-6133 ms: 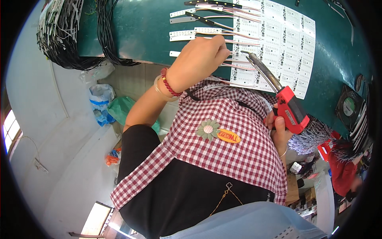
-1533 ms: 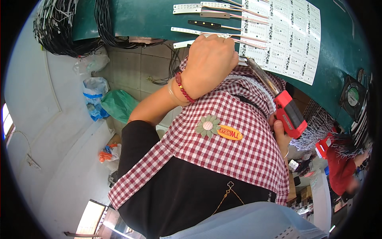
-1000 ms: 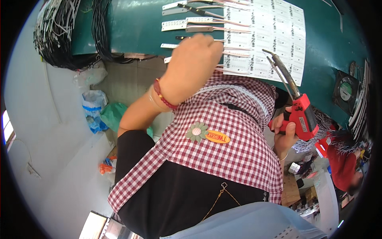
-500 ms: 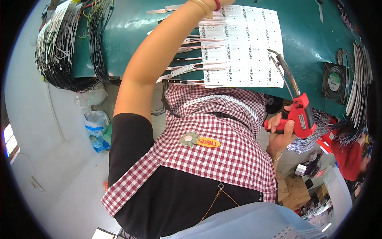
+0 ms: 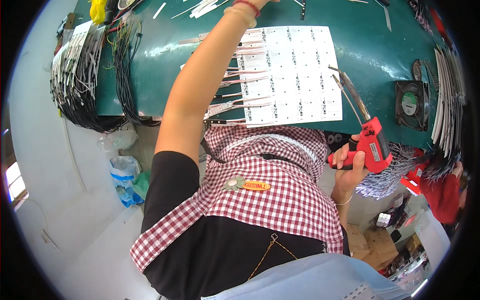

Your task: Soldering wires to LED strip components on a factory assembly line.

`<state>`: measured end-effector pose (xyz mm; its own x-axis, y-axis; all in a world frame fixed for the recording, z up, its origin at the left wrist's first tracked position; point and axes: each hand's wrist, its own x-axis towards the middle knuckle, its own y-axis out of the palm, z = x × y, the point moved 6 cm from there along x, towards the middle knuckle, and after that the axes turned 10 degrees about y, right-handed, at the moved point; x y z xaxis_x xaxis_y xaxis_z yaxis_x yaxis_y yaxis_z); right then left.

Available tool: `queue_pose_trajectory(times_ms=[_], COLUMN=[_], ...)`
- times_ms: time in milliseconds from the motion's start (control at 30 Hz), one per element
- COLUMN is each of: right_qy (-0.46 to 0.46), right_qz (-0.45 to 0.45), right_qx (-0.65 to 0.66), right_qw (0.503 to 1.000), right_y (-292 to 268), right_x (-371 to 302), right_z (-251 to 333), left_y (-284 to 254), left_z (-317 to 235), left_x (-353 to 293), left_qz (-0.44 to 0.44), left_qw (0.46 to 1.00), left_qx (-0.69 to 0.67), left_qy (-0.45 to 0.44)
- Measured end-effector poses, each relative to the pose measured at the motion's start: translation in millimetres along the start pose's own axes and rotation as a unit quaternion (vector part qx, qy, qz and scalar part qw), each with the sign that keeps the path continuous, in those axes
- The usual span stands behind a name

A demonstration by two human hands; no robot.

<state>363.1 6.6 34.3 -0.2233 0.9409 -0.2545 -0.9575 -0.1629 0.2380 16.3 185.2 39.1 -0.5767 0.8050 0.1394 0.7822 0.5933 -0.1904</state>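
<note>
My right hand [image 5: 351, 167] grips a red-and-black soldering gun [image 5: 375, 145] at the right, its long metal tip and thin feed tube pointing up and left over the table. The tip hangs by the right edge of a white panel [image 5: 305, 75] printed with rows of black marks. Along the panel's left side lie several pairs of thin pale wires [image 5: 257, 99], with small light strips [image 5: 220, 108] and black strips [image 5: 218, 122] at their outer ends. My left arm stretches across to the far side, and my left hand [image 5: 262, 2] is mostly cut off by the top edge, its fingers hidden.
Bundles of black wires with pale strips [image 5: 75, 75] hang at the table's left edge. A black fan [image 5: 411, 105] and a bundle of grey cables [image 5: 445, 100] lie at the right. Loose white strips [image 5: 205, 7] are at the far side. Part of another person in red [image 5: 442, 200] shows at right.
The view has shifted, bringing more of the table's far side into sight. My left hand remains at the top edge; my right hand keeps hold of the soldering gun.
</note>
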Motion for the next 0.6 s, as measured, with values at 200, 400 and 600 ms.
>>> queue_pose_trajectory(times_ms=[200,400,600], right_qy=[0.020,0.009,0.004], right_qz=[-0.014,-0.010,-0.010], right_qx=[0.023,0.017,0.030], right_qw=[0.999,1.000,1.000], right_y=[-11,-10,-9], right_x=[3,7,2], right_z=[-4,4,4], left_y=[-24,-25,7], left_z=[41,4,18], left_x=[-6,-37,-20], left_qz=[0.124,0.181,0.217], left_qw=[0.926,0.771,0.727], left_qx=[0.292,0.415,0.394], left_qy=[0.207,0.447,0.519])
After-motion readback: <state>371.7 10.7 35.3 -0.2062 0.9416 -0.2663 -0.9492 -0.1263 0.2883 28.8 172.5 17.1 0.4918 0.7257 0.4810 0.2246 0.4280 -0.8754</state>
